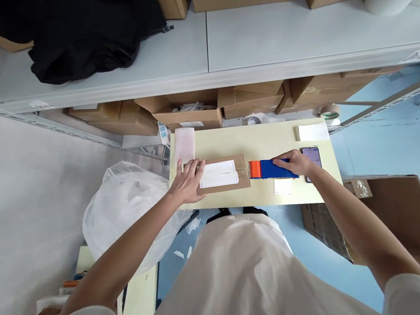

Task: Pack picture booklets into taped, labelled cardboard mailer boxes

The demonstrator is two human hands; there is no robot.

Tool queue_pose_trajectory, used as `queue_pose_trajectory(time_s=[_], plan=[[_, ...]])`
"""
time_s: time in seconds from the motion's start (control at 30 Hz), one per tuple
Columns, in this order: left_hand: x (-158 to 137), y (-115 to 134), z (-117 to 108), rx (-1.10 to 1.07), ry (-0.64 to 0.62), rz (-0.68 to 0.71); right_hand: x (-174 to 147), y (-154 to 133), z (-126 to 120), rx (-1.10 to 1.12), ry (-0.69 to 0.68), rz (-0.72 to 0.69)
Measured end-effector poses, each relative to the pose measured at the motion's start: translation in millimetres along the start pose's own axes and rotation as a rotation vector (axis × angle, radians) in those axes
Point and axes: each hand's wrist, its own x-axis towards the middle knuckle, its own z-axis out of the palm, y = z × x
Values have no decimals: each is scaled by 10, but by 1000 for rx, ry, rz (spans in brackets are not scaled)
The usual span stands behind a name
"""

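Note:
A small cardboard box (pixel 243 180) lies flat on the pale yellow table, with two white labels (pixel 218 174) on its top. Across the box's left end my left hand (pixel 189 182) grips it, fingers at the far side and thumb at the near side. My right hand (pixel 292 162) is closed around a blue and orange tape dispenser (pixel 270 168). The dispenser's orange end meets or nearly meets the right end of the box. Just right of that hand a phone (pixel 312 156) lies on the table, partly covered by the wrist.
White paper slips (pixel 313 132) and a pinkish sheet (pixel 185 145) lie on the table (pixel 265 136). A grey shelf (pixel 255 36) with boxes crosses above its far side. A clear plastic bag (pixel 123 206) bulges at left; a large open carton (pixel 401 214) stands at right.

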Motion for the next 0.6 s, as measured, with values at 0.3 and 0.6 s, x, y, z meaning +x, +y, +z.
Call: queue_pose_trajectory(time_s=[0.3,0.6], plan=[[728,887,-50,-31,-45,119,206,53,68,127,-80,-42],[922,1060,-48,-55,-40,110,45,421,-269,-9,-115,-15]])
